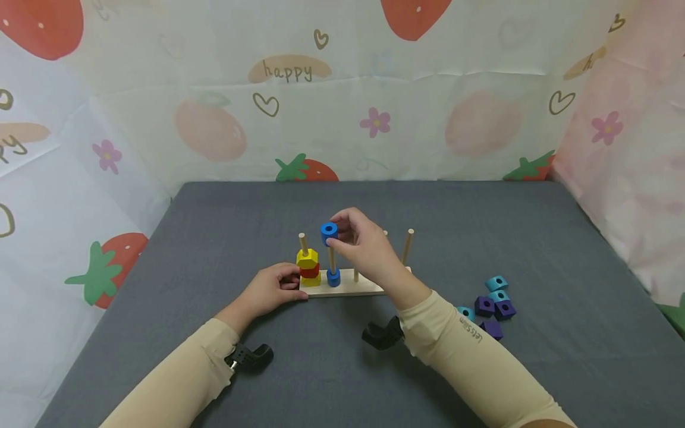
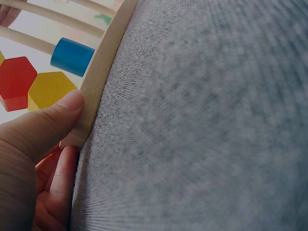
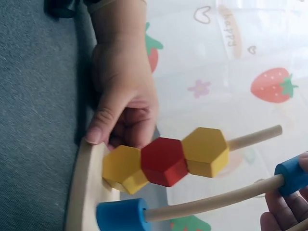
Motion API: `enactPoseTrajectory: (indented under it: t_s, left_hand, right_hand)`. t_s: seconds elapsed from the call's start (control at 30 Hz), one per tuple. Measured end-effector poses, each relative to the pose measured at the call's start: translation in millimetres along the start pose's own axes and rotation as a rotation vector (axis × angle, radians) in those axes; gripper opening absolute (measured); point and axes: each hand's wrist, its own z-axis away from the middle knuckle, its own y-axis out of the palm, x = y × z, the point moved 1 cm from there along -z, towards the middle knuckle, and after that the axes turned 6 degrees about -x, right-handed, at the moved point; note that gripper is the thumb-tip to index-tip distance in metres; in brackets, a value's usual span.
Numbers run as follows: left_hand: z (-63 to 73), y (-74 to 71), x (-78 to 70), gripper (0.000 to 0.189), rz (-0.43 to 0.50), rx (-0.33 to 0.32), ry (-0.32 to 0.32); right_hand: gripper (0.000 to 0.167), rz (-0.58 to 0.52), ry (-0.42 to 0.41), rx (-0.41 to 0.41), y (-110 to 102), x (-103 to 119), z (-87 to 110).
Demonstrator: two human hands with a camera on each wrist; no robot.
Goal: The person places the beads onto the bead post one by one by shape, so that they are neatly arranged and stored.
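A wooden peg board [image 1: 348,289] with upright pegs stands on the table. My left hand [image 1: 275,284] grips its left end, thumb on the front edge and fingers curled at the end. On the leftmost peg are a yellow hexagonal block [image 3: 122,168], a red hexagonal block [image 3: 163,161] and another yellow one [image 3: 205,150] on top. The neighbouring peg carries a blue cylinder [image 2: 72,57] at its base. My right hand [image 1: 366,244] pinches a second blue cylinder [image 1: 329,230] at the top of that same peg; in the right wrist view the peg's tip meets it.
Right of the board lie loose turquoise blocks [image 1: 497,282] and purple blocks [image 1: 484,306], partly behind the right sleeve [image 1: 471,345]. Another bare peg [image 1: 408,246] rises at the board's right end. A grey cloth [image 1: 241,220] covers the table; a printed curtain [image 1: 407,101] hangs behind.
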Motion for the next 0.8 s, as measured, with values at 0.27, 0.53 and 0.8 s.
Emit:
enactPoseTrajectory:
  t_s: [0.27, 0.53, 0.8]
  left_hand:
    - [0.4, 0.6, -1.4, 0.045, -0.013, -0.017, 0.013]
    - [0.1, 0.4, -2.2, 0.045, -0.009, -0.016, 0.007]
    - [0.3, 1.0, -1.4, 0.047, 0.002, -0.024, 0.026]
  right_hand:
    - [0.052, -0.028, 0.032, -0.098, 9.3, -10.0, 6.6]
    - [0.056, -0.069, 0.108, -0.118, 17.0, -23.9, 9.2]
    - [0.05, -0.037, 0.164, -0.114, 24.9, -38.7, 11.6]
